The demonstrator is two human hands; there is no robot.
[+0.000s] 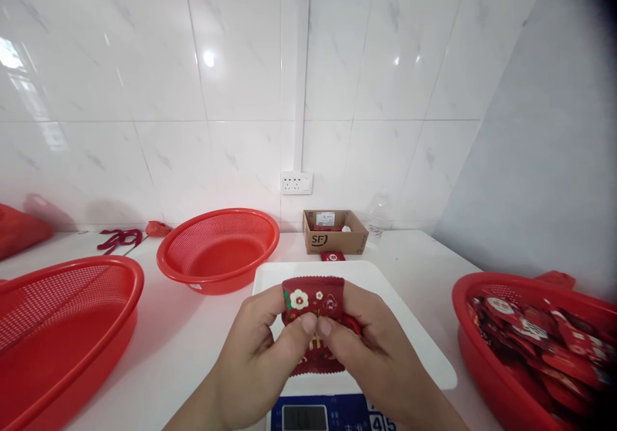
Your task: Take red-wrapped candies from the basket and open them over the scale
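A dark red packet (315,290) with white flowers and zigzag ends is held upright between both hands. My left hand (260,347) grips its left side, thumb pressed on the front. On the other side my right hand (371,347) pinches it the same way, and the two thumb tips nearly meet. A bit of brighter red shows behind the packet by the right fingers; what it is I cannot tell. Beneath the hands lies the white platform of a scale (424,354), with a blue panel and a grey display (304,417) at the front.
At right, a red basket (482,279) holds many red packets. Two more red baskets stand at left (96,264) and back left (219,282). By the wall sit a cardboard box (337,243), a clear plastic bottle (378,216) and a red packet (333,257). Dark red ribbon (119,238) lies behind.
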